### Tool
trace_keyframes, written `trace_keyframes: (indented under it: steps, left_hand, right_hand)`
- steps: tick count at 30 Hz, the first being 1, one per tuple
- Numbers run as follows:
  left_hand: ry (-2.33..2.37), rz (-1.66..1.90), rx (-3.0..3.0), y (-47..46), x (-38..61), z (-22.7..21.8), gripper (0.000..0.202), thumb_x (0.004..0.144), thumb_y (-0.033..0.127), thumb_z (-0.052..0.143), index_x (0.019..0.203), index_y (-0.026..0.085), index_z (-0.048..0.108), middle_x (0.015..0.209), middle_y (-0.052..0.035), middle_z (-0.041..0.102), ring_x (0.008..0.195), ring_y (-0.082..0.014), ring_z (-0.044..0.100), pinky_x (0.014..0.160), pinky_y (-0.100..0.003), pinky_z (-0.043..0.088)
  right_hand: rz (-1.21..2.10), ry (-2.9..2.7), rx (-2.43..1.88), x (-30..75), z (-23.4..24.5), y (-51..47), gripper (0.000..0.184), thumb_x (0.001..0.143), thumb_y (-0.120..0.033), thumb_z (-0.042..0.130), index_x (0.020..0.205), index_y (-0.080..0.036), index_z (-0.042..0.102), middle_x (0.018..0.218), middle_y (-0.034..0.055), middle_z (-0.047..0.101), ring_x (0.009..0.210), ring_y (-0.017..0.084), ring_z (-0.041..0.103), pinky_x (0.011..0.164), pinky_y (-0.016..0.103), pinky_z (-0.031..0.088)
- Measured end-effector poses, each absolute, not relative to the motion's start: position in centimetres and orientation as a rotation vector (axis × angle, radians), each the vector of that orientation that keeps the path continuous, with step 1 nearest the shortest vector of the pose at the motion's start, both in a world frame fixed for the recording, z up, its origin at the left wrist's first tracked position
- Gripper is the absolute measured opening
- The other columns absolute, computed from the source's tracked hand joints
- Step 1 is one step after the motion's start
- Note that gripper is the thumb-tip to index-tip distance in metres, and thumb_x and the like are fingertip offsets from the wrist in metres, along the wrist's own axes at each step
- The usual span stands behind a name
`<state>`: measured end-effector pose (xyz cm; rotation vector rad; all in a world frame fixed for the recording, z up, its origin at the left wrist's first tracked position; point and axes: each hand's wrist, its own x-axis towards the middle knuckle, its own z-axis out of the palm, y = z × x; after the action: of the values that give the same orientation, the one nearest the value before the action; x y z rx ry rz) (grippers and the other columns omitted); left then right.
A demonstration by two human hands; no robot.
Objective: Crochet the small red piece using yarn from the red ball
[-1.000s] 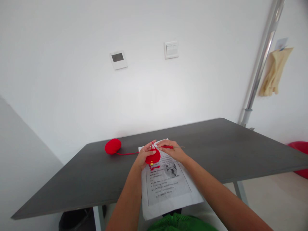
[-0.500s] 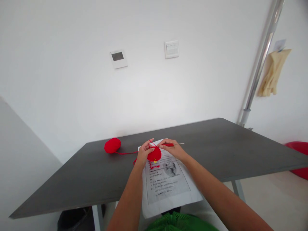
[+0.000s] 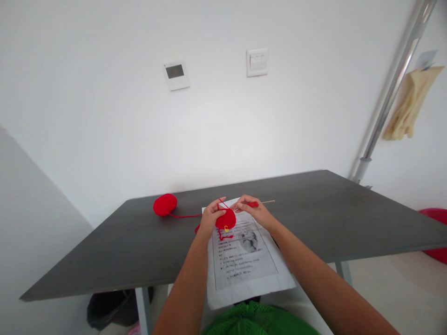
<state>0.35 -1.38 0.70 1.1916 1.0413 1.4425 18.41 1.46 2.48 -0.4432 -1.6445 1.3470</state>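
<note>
My left hand is closed on a round red crochet piece with a small yellow marker hanging from it. My right hand is closed on a crochet hook with a red grip and a thin metal shaft sticking out to the right. Its working end meets the red piece. A strand of red yarn runs left from my hands to a red yarn ball lying on the dark grey table. Both hands hover over a printed paper sheet.
The sheet overhangs the table's near edge. Something green and mesh-like lies below it. A black bag sits under the table at left. A metal pole and hanging cream gloves stand at right, a red tub beyond.
Both hands with the red piece and hook have shifted slightly away from me over the sheet. The view has tilted a little. The yarn ball has stayed put.
</note>
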Motion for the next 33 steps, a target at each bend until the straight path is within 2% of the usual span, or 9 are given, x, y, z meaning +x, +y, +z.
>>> trace_keyframes:
  steps: [14, 24, 33]
  left_hand:
    - [1.167, 1.431, 1.26, -1.5, 0.7, 1.0, 0.055, 0.058, 0.017, 0.065, 0.112, 0.013, 0.058, 0.064, 0.0017, 0.061, 0.055, -0.011, 0.053, 0.056, -0.023, 0.041]
    - [1.297, 1.469, 1.458, -1.8, 1.4, 1.6, 0.049, 0.058, 0.012, 0.061, 0.107, 0.013, 0.06, 0.059, 0.0031, 0.056, 0.055, -0.0109, 0.051, 0.056, -0.023, 0.041]
    - [1.35, 1.559, 1.442, -1.3, 1.2, 1.2, 0.045, 0.056, 0.01, 0.06, 0.101, 0.014, 0.061, 0.062, 0.0026, 0.055, 0.06, -0.0118, 0.052, 0.059, -0.023, 0.042]
  right_hand:
    - [1.187, -1.794, -0.484, 18.5, 1.8, 1.7, 0.019, 0.083, -0.034, 0.055, 0.078, -0.016, 0.06, 0.082, 0.0035, 0.062, 0.08, 0.016, 0.059, 0.077, 0.031, 0.046]
    - [1.005, -1.919, -0.543, 18.1, 1.3, 1.8, 0.015, 0.084, -0.029, 0.051, 0.078, -0.018, 0.057, 0.076, 0.0013, 0.059, 0.074, 0.015, 0.055, 0.07, 0.028, 0.042]
    - [0.871, -1.983, -0.575, 18.0, 1.7, 1.0, 0.013, 0.085, -0.025, 0.047, 0.077, -0.017, 0.055, 0.077, 0.0011, 0.06, 0.072, 0.014, 0.053, 0.068, 0.026, 0.039]
